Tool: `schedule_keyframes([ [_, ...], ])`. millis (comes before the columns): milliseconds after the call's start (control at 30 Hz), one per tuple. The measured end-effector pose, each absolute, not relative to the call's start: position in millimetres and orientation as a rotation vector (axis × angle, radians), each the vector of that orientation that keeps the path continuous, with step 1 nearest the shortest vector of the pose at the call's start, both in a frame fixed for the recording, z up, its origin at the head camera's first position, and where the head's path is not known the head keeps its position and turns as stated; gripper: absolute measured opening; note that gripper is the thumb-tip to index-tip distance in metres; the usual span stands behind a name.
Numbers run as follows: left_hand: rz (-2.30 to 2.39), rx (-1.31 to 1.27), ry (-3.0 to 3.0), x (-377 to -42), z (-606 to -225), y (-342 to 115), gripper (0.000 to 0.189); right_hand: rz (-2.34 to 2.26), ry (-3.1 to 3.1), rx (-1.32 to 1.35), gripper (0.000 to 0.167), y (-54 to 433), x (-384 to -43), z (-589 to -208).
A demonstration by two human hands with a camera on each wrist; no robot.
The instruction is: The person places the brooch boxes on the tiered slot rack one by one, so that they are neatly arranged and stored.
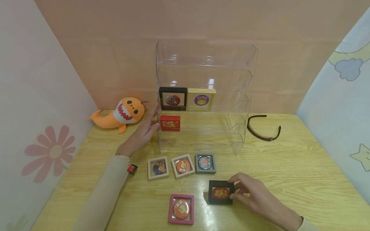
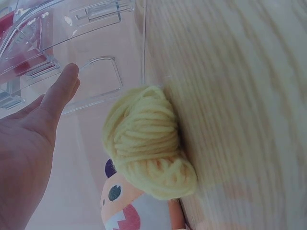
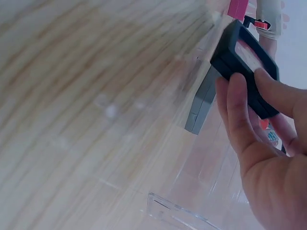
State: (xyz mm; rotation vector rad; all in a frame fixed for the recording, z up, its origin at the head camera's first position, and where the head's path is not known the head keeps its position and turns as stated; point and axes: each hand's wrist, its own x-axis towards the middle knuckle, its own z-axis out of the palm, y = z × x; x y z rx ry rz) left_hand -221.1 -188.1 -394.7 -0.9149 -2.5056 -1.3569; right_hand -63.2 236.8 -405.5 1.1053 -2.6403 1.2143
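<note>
My right hand (image 1: pixel 254 192) pinches a small black frame (image 1: pixel 221 194) by its right edge, thumb in front and fingers behind. A red badge with a yellow star shows inside it. With fingers straight, my left hand (image 1: pixel 141 133) lies along the left side of a clear acrylic rack (image 1: pixel 208 138). On the rack stand a black frame with a dark round badge (image 1: pixel 173 98), a cream frame with a bear badge (image 1: pixel 201 100) and, one tier lower, a red frame (image 1: pixel 170 124). Next to the left hand, a yellow yarn ball (image 2: pixel 144 139) shows in the left wrist view.
A beige frame (image 1: pixel 149 170), a second beige frame (image 1: pixel 174 166) and a grey frame (image 1: pixel 214 170) lie before the rack. Nearer lies a magenta frame (image 1: pixel 171 208). An orange shark plush (image 1: pixel 108 120) sits back left; a dark headband (image 1: pixel 260 136) lies right of the rack.
</note>
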Motion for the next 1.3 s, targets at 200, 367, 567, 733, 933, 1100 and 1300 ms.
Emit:
schedule_keyframes([
  [200,-1.367,-0.906,-2.514,-221.4,-394.8,-188.3,0.072,1.164,-2.452,1.129,0.049,231.8,-68.2,-403.3],
  [367,-1.363,-0.903,-2.513,-220.9,-395.2,-188.2,0.072,1.123,-2.376,1.117,0.032,227.0,-75.2,-396.4],
  [567,-1.356,-0.894,-2.519,-220.8,-395.7,-187.9,0.071,1.057,-2.374,1.046,0.041,220.3,-84.4,-388.3],
  [733,-1.354,-0.888,-2.522,-221.5,-396.1,-188.1,0.071,1.027,-2.363,0.989,0.044,214.7,-93.3,-384.2],
  [933,-1.356,-0.892,-2.521,-221.6,-396.3,-188.3,0.071,1.035,-2.33,0.955,0.04,205.5,-104.2,-378.2],
  [1100,-1.371,-0.881,-2.529,-220.4,-395.9,-187.9,0.07,1.009,-2.302,0.95,0.053,197.4,-112.0,-374.7],
  [1300,-1.359,-0.873,-2.538,-219.8,-395.0,-188.0,0.071,0.946,-2.209,0.979,0.057,188.0,-125.2,-370.6],
])
